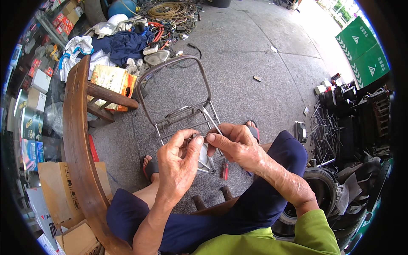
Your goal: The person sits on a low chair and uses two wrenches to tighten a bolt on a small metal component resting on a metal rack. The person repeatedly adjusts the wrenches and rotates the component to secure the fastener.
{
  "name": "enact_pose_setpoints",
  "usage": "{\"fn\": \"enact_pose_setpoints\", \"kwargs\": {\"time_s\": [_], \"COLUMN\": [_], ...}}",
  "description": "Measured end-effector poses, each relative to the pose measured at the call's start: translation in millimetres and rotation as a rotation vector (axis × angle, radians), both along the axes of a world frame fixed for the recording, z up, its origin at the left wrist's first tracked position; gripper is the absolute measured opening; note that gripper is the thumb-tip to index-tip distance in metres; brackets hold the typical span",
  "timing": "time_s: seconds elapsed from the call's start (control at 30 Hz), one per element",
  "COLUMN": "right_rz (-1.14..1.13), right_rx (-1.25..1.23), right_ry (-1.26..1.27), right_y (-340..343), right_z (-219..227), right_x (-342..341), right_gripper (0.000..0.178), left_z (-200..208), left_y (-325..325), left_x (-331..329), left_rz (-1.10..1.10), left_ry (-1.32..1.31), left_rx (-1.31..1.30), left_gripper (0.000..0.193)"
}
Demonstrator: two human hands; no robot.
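My left hand (pixel 180 159) and my right hand (pixel 236 142) meet in front of me, thumbs and fingertips pinched close together. Between the left thumb and finger shows a small dark piece (pixel 195 135), too small to name. The right thumb presses against its forefinger; whatever lies in that pinch is hidden. Beneath both hands stands a metal tube frame (pixel 204 78) with a brown bent loop at its far end and silver bars at the near end. A red-handled screwdriver (pixel 225 171) lies on the floor just beside the frame.
A curved wooden bench rail (pixel 78 148) runs along my left, next to cardboard boxes (pixel 63 191). Clothes (pixel 121 46) and coiled cables (pixel 168 10) are heaped at the far left. Metal rods (pixel 323 136), a tyre (pixel 316 187) and green panels (pixel 363 51) are on the right.
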State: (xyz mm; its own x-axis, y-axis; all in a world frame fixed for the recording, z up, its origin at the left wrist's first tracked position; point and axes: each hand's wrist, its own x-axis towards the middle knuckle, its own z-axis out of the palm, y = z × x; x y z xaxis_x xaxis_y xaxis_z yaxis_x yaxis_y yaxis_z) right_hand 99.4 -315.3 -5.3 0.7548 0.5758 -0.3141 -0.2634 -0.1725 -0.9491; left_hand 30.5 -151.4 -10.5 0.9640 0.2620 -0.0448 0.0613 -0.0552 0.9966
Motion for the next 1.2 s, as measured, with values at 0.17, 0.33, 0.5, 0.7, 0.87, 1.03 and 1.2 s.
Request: {"fn": "enact_pose_setpoints", "kwargs": {"time_s": [0.17,0.33,0.5,0.7,0.87,1.03,1.2], "right_rz": [0.03,0.002,-0.003,-0.158,-0.063,-0.137,-0.132], "right_rx": [0.032,0.212,0.263,0.072,-0.058,0.049,0.043], "right_ry": [0.022,0.287,0.354,-0.132,-0.115,-0.083,-0.026], "right_y": [2,4,8,11,8,8,10], "right_z": [-2,-8,-4,-20,-5,-19,-17], "right_x": [-2,-8,-11,-14,-11,-12,-9], "right_gripper": [0.032,0.034,0.032,0.028,0.023,0.026,0.026], "left_z": [4,12,10,0,3,5,15], "left_y": [8,7,12,7,1,14,23], "left_x": [1,3,1,2,-3,-1,0], "left_rz": [0.006,-0.029,-0.06,-0.029,-0.131,-0.217,-0.188], "left_ry": [0.042,0.093,0.169,0.0,-0.085,0.189,0.238], "left_rx": [-0.001,-0.174,-0.484,0.006,0.383,-0.016,-0.035], "left_gripper": [0.027,0.016,0.018,0.011,0.01,0.009,0.011]}}
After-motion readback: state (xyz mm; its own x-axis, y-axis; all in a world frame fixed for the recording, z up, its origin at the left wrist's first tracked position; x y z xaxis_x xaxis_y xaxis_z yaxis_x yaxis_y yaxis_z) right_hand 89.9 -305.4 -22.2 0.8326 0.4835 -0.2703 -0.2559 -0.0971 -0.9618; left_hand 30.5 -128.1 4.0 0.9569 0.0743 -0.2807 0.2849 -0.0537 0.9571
